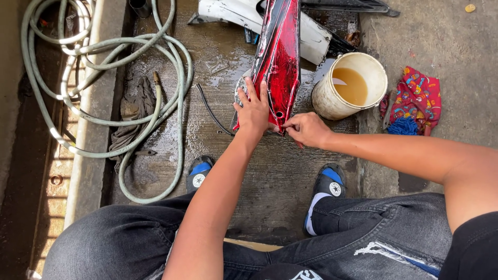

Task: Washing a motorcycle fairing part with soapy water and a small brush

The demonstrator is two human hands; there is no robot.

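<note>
A long red and black glossy panel (pixel 279 52) lies on the wet concrete floor, pointing away from me. My left hand (pixel 252 108) rests flat on its near left edge, fingers spread. At the panel's near tip, my right hand (pixel 306 128) has its fingers curled and pinching the edge. Whether anything small is between those fingers is hidden. My knees in dark jeans and two sandalled feet frame the bottom of the view.
A white bucket (pixel 332 101) of brownish water stands right of the panel. Beside it lie a colourful cloth (pixel 420 96) and a blue mop-like mitt (pixel 403 126). A coiled pale green hose (pixel 104 78) and grey rag (pixel 136 109) lie left. A white panel (pixel 233 13) lies behind.
</note>
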